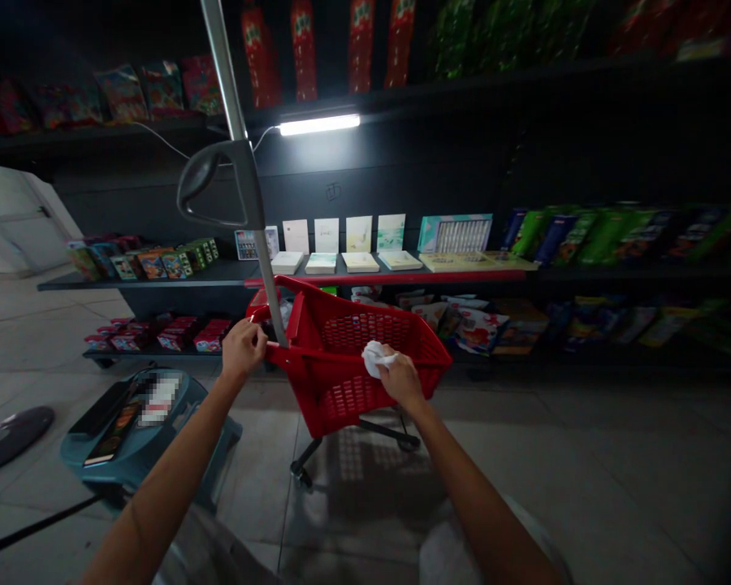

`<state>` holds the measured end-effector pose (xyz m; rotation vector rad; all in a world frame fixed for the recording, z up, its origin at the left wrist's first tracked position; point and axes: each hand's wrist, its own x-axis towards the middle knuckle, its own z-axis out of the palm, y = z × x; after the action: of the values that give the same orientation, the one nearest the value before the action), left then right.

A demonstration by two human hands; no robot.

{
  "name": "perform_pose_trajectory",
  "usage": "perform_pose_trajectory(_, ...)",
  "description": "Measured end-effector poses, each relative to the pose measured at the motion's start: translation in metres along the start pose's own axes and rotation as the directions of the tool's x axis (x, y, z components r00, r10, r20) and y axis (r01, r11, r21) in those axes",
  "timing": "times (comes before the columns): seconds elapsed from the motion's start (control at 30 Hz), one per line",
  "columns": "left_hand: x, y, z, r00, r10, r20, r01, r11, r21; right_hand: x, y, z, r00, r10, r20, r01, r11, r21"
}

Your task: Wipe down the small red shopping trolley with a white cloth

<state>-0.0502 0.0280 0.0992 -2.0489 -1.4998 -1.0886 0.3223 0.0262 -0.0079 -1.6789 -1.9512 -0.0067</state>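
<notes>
A red plastic shopping cart (317, 325) on dark wheeled legs stands in front of me. My left hand (244, 349) is closed around the red handle at the cart's left end. Bunched in my right hand (402, 380) is a white cloth (376, 357), held against or just beside the near rim of the basket; contact is hard to judge. Holes pierce the basket's walls, and its inside is partly hidden by the near side. A metal pole (227, 73) with a grey loop grip (253, 187) rises by the handle.
Behind the cart, a dark shelf (219, 275) carries notebooks, small boxes and snack bags. A lit tube lamp (320, 124) hangs above. At left sits a blue-green stool (188, 398) with flat items on it, near a round grey base (18, 439).
</notes>
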Motion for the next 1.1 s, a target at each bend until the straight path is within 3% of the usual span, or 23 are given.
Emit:
perform_pose_trajectory(0.37, 0.006, -0.022, 0.009, 0.997, -0.05, -0.05, 0.048, 0.998, -0.052, 0.014, -0.017, -0.001, 0.99, -0.033, 0.135, 0.04, 0.998, -0.052)
perform_pose_trajectory(0.77, 0.011, -0.023, 0.012, 0.988, -0.151, -0.019, 0.15, 0.988, -0.019, 0.024, -0.017, -0.001, 0.98, -0.084, 0.183, 0.09, 0.996, -0.026)
perform_pose_trajectory(0.93, 0.007, -0.022, 0.019, 0.973, -0.222, -0.06, 0.22, 0.975, -0.04, 0.029, -0.015, 0.003, 0.981, -0.094, 0.172, 0.103, 0.994, -0.048)
perform_pose_trajectory(1.1, 0.007, -0.028, 0.026, 0.975, -0.209, -0.073, 0.207, 0.978, -0.033, 0.037, -0.017, 0.006, 0.977, -0.116, 0.177, 0.125, 0.991, -0.04)
